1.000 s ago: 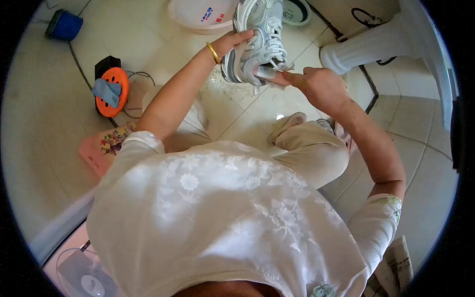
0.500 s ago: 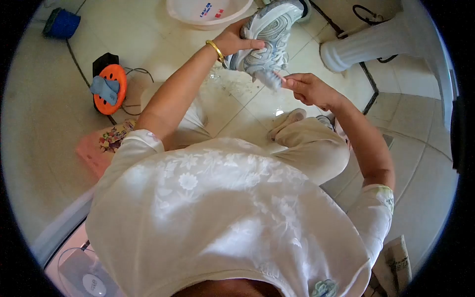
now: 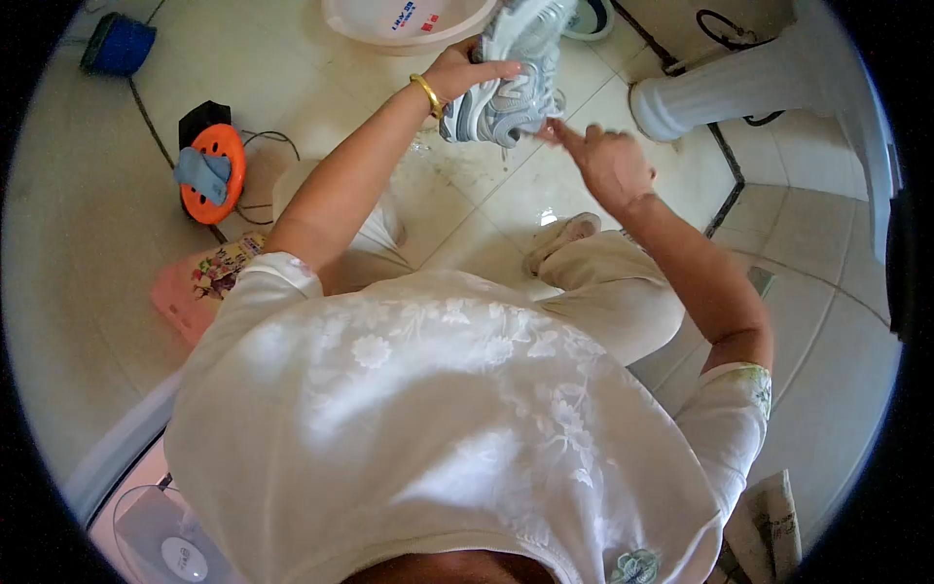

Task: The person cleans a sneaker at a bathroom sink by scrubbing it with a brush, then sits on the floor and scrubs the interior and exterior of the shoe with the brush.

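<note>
A grey and white sports shoe (image 3: 516, 88) is held up over the tiled floor, near the top of the view. My left hand (image 3: 465, 74), with a gold bangle at the wrist, is closed round the side of the shoe, its thumb across the upper. At the shoe's lower right edge is my right hand (image 3: 605, 164), its fingers closed on the pinkish handle of a brush. The brush's head is hidden behind the shoe.
A pale basin (image 3: 409, 39) stands beyond the shoe, with a round container (image 3: 590, 19) to its right. Orange round object (image 3: 216, 175) with grey cloth, a blue tub (image 3: 119, 45) and a pink box (image 3: 185, 292) lie left. A white pedestal (image 3: 681, 103) stands right.
The shoe has turned slightly and moved up and left. My right hand has rotated and moved the brush from below the shoe to its edge, where its head no longer shows.
</note>
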The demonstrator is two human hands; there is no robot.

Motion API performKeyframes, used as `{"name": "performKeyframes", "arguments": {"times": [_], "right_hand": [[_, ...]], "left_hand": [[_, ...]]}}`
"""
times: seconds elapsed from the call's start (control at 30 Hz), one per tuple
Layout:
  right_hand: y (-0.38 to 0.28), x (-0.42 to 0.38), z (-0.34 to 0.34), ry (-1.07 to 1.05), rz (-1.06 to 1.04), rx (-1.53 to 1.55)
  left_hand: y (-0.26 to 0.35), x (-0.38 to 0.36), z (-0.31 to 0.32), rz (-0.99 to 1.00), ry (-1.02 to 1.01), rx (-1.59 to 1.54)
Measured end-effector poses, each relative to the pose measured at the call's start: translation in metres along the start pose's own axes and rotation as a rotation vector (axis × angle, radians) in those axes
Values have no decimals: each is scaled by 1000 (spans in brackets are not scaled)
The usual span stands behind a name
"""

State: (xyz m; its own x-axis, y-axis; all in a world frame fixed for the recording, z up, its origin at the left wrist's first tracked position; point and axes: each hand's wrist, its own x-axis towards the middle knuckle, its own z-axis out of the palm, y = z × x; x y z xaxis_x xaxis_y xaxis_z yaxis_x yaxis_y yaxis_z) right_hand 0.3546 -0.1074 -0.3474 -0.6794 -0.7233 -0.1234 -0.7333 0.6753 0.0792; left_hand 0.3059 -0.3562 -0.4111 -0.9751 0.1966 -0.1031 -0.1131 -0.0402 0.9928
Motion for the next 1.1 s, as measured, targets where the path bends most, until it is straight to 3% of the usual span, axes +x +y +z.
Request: {"name": "performKeyframes", "arguments": {"times": [0.03, 0.17, 0.3, 0.33, 0.43, 0.47, 0.5, 0.57, 0.63, 0.67, 0.73, 0.8, 0.9, 1.0, 1.07, 1.1], "right_hand": [[-5, -3, 7, -33, 13, 131], [1, 5, 8, -598, 389, 1440], [10, 7, 28, -827, 392, 1897], [5, 12, 29, -777, 398, 1699], [2, 24, 32, -103, -168, 258], [4, 24, 23, -202, -42, -12], [4, 23, 23, -101, -44, -98], [10, 23, 21, 100, -67, -275], [1, 14, 27, -35, -21, 16], [1, 17, 67, 127, -135, 377], [-7, 19, 66, -22, -21, 1134], [3, 14, 40, -730, 459, 1830], [9, 25, 59, -391, 189, 1316], [10, 28, 94, -79, -39, 803], [-10, 29, 39, -280, 65, 196], [-9, 29, 26, -208, 89, 88]], "left_hand": [[0, -1, -1, 35, 0, 58], [23, -14, 4, 189, -66, 265], [20, -10, 1, 302, -142, 201], [17, -8, 1, 309, -140, 225], [7, -12, 6, 212, 4, 292], [2, -7, 5, 152, 71, 228], [0, -4, 2, 96, 96, 119], [0, 2, -9, -102, -53, -194], [5, -1, -7, 6, 59, 56], [7, -2, -8, 51, 105, 183], [6, -2, -7, 199, 16, 241], [7, -2, -4, 279, -38, 244], [10, -6, -4, 294, -76, 190], [-6, -5, -4, 324, -27, 354], [-10, -8, 2, 247, 70, 347], [-9, -4, 1, 159, 82, 195]]}}
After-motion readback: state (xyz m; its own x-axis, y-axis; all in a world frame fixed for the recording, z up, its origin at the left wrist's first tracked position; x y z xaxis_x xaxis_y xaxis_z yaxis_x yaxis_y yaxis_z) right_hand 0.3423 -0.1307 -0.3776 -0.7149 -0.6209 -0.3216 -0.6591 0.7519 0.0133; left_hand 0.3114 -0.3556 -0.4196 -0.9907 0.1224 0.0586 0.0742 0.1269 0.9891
